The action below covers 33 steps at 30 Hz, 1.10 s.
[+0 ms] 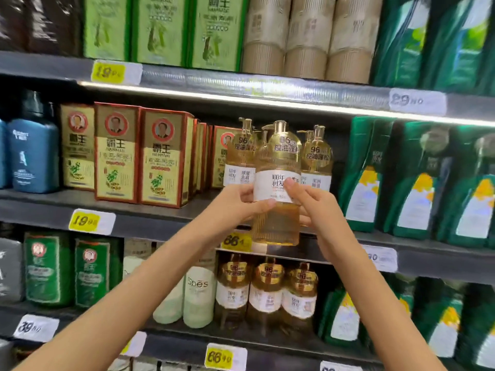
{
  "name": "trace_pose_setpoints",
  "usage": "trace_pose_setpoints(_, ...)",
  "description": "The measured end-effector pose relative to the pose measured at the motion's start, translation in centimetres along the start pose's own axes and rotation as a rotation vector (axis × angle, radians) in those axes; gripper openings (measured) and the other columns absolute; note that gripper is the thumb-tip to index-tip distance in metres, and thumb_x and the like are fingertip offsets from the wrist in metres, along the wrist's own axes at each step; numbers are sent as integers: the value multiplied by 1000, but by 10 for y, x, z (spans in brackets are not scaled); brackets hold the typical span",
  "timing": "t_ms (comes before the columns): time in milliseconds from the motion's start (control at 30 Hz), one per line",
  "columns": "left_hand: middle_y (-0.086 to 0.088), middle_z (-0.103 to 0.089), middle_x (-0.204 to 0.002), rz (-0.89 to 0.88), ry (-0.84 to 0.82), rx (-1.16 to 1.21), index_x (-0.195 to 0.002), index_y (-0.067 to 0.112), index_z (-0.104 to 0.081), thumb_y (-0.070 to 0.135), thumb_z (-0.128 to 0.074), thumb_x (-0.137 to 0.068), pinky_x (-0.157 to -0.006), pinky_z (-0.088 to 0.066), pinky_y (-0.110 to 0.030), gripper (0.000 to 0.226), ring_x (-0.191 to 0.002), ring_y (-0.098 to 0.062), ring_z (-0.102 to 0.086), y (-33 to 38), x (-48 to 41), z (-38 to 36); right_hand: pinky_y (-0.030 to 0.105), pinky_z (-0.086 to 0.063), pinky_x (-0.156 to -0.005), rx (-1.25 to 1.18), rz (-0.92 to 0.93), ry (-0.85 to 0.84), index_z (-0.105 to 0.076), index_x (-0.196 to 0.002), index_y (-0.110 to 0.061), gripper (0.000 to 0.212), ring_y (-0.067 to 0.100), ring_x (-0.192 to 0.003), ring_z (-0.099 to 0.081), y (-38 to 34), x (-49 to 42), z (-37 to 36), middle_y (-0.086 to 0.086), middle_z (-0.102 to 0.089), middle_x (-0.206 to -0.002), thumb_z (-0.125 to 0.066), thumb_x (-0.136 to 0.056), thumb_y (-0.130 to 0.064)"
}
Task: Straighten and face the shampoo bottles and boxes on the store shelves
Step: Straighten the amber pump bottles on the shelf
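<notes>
Aloft, one amber bottle (277, 226) pinched by fingers (290, 182) of left hand (241, 203), right hand (317, 207).

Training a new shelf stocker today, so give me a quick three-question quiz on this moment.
1. True or false: the left hand and the right hand both grip the golden pump bottle.
2. On the middle shelf, which product stands to that bottle's left? A. red-and-gold boxes B. white tubes C. beige cups
3. Does the gripped bottle stand on the shelf, or is it lifted off it?

Key: 1 true; 2 A; 3 lifted off, since its base hangs in front of and below the shelf edge.
</notes>
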<state>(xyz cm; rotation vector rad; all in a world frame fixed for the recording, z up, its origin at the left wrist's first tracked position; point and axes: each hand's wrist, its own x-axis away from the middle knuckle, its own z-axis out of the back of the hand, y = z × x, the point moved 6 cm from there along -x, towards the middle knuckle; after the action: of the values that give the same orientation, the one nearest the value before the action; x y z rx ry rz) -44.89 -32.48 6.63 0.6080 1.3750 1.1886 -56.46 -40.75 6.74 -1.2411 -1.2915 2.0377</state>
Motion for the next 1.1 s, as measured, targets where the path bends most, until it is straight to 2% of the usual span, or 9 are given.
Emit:
trace_pose_setpoints(133, 3, -68, -105, -79, 42, 11, -114, 17, -57, 7, -61, -86, -69, -51, -11, 30, -87, 1, -67, -2, -17, -1, 25, -49, -80, 37, 73, 54, -67, -103, -20, 56, 2, -91, -64, -3, -13, 7, -10, -70, -94, -58, -67, -63)
trace_pose_setpoints(267, 0, -66, -108, -133, 61, -36, -122, 10, -53, -1, -58, -87, -78, -52, -16, 37, -94, -1, -65, -8, -26, -3, 25, -50, -82, 60, 138, 54, -63, -98, -26, 18, 1, -91, -64, 5, -19, 4, -7, -69, -99, -58, -88, -39)
trace_pose_setpoints(400, -1, -63, -118, -200, 187, -181, -126, 14, -51, 1, -60, -86, -91, -49, -22, 43, -106, -9, -61, -13, -30, -6, 29, -49, -77, 164, 204, 123, -61, -99, -18, 24, 15, -94, -61, 10, -16, 3, 1, -66, -99, -52, -93, -38)
trace_pose_setpoints(533, 8, -61, -105, -277, 449, -377, -121, 17, -57, 9, -68, -81, -73, -40, 2, 42, -90, 1, -55, -16, -29, -5, 10, -35, -63, 412, 234, 237, -52, -76, -23, 23, 15, -81, -48, 10, -20, 4, 7, -53, -91, -51, -94, -37)
trace_pose_setpoints(600, 13, -57, -99, -246, 507, -324, -118, 17, -54, 8, -67, -82, -69, -40, 3, 40, -86, 6, -54, -22, -30, -4, 10, -34, -63, 417, 197, 275, -58, -91, -16, 20, 9, -82, -45, 11, -25, 1, 9, -52, -100, -53, -94, -35)
trace_pose_setpoints(733, 6, -55, -109, -200, 534, -319, -114, 13, -50, 4, -68, -81, -70, -43, -2, 38, -97, -3, -53, -31, -32, -5, 12, -36, -79, 355, 153, 321, -47, -124, -4, 41, 12, -106, -48, 19, -24, -6, 9, -51, -121, -61, -90, -24)
trace_pose_setpoints(867, -3, -53, -119, -217, 551, -418, -122, 11, -52, 2, -68, -79, -82, -45, -17, 47, -103, -8, -50, -33, -29, -3, 11, -33, -85, 428, 196, 374, -46, -126, -7, 47, 10, -107, -44, 27, -13, -11, 3, -47, -118, -67, -86, -19)
trace_pose_setpoints(967, -5, -59, -122, -209, 521, -421, -126, 8, -53, 2, -63, -84, -88, -44, -15, 43, -108, -9, -55, -34, -26, 3, 23, -41, -86, 457, 182, 441, -50, -118, -5, 44, 18, -106, -50, 30, -12, -10, 6, -50, -114, -69, -84, -24)
trace_pose_setpoints(1100, -5, -60, -124, -184, 470, -423, -128, 8, -54, 2, -56, -89, -90, -40, -12, 40, -112, -10, -56, -36, -23, 4, 22, -39, -85, 546, 163, 465, -50, -118, -5, 44, 18, -105, -51, 31, -17, -13, 7, -53, -115, -67, -86, -29)
